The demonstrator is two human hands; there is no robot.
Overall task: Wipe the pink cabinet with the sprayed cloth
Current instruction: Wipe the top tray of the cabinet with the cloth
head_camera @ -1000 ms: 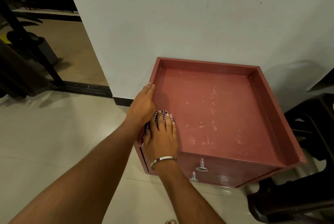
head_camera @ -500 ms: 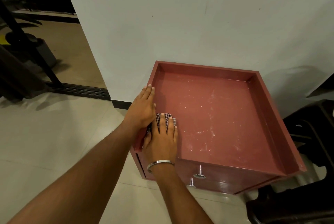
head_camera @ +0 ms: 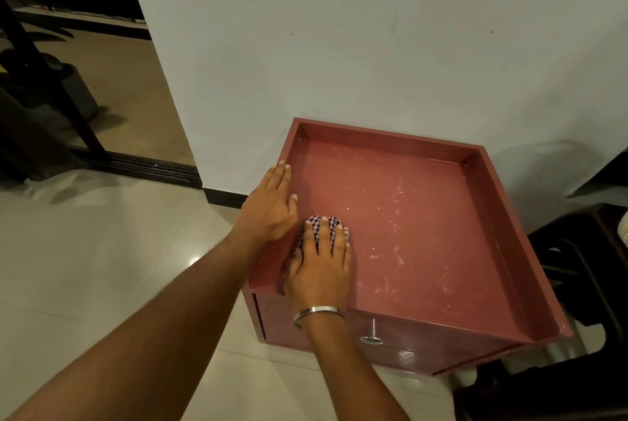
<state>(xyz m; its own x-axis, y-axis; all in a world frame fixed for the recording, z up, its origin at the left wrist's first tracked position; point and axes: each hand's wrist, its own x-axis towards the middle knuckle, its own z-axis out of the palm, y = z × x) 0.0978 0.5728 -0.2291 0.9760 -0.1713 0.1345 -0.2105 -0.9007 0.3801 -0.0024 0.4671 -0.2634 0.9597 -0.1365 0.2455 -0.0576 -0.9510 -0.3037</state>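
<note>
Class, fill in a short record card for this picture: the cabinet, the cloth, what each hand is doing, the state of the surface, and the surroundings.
Cabinet: pink cabinet, raised rim round its top, standing on the floor against a white wall
Cloth: checked cloth, on the top near its left edge
Right hand: fingers spread flat, pressing the cloth down
Left hand: resting flat on the left rim
Surface: pale smears and specks across the middle and right
Front: metal knob
Wrist: metal bangle on the right arm

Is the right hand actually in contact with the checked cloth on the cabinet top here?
Touching. The head view shows the right hand lying flat on the checked cloth, fingers spread across it, pressing it onto the pink cabinet top.
</note>
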